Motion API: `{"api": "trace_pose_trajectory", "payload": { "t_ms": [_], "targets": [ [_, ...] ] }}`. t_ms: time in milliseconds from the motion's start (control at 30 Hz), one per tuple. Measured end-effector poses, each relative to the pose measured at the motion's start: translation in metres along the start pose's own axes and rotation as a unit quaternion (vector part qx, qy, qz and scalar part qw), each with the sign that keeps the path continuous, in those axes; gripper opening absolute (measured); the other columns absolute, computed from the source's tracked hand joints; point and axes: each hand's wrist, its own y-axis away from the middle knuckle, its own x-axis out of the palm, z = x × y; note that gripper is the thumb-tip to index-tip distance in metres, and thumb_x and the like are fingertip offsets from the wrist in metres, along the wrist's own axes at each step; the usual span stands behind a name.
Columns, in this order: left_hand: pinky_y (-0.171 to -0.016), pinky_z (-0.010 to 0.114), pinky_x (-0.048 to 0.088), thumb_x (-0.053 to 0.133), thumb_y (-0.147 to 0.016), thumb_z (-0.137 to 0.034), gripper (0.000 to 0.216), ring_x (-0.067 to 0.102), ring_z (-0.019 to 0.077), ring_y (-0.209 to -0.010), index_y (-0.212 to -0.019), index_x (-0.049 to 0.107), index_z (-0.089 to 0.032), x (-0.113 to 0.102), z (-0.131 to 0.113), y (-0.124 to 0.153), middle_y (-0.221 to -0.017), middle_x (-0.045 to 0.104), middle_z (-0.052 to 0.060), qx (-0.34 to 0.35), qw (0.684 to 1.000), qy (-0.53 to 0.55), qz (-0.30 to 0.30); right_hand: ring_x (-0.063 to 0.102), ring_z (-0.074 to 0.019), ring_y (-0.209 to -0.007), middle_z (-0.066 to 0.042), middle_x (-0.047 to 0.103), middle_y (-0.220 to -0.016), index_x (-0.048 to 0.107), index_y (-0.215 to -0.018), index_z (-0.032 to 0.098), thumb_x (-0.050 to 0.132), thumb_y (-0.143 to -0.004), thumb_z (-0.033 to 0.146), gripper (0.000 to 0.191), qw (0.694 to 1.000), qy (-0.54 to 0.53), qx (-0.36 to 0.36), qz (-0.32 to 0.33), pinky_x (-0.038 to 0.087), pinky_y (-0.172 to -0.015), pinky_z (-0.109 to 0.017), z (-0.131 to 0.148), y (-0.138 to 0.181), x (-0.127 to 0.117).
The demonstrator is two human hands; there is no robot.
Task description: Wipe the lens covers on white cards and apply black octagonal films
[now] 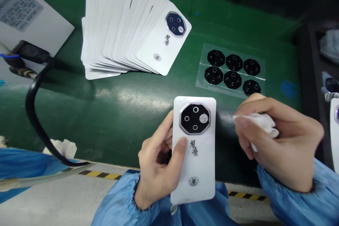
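Note:
My left hand (161,162) grips a white phone back cover (203,169) by its left edge, thumb on the front face below the camera area. Near the cover's top sits an octagonal black camera lens plate (194,120) in a silver frame, with dark lettering and a round emblem lower down. Off to the right, my right hand (283,137) pinches a crumpled white wipe (261,122), apart from the cover. Just beyond that hand lies a clear sheet (230,93) bearing several black octagonal lens pieces (233,62).
A fanned stack of white back covers (119,35) lies on the green table (111,109) at the back left. A black cable (34,113) loops along the left side beside a white box (53,24). At the right edge stands a dark tray (307,77).

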Motion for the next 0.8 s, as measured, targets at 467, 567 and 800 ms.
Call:
{"api": "trace_pose_trajectory", "payload": {
  "t_ms": [467,567,800],
  "targets": [
    [-0.046,0.013,0.052,0.063,-0.088,-0.012,0.051,0.065,0.0088,-0.058,-0.135,0.060,-0.031,0.000,-0.003,-0.003,-0.094,0.078,0.000,-0.043,0.996,0.072,-0.001,0.059,-0.0096,-0.044,0.002,0.057,-0.075,0.064,-0.088,0.020,0.062,-0.093,0.015,0.008,0.971,-0.179,0.094,0.125,0.046,-0.034,-0.019,-0.012,0.005,0.009],
    [-0.046,0.014,0.051,0.063,-0.089,-0.014,0.050,0.064,0.0088,-0.057,-0.135,0.060,-0.032,-0.001,-0.004,-0.003,-0.096,0.077,0.002,-0.053,0.994,0.094,0.002,0.059,-0.0085,-0.044,0.003,0.057,-0.075,0.064,-0.088,0.019,0.060,-0.093,0.013,0.009,0.970,-0.186,0.080,0.131,0.047,-0.036,-0.019,-0.012,0.005,0.010],
    [-0.046,0.013,0.048,0.061,-0.091,-0.015,0.051,0.060,0.0069,-0.054,-0.136,0.057,-0.038,-0.002,-0.002,-0.001,-0.092,0.077,0.001,-0.088,0.986,0.141,0.029,0.058,-0.0052,-0.044,0.003,0.056,-0.077,0.063,-0.089,0.018,0.059,-0.094,0.011,0.009,0.960,-0.227,0.078,0.141,0.047,-0.040,-0.016,-0.011,0.006,0.012]
  ]
}}
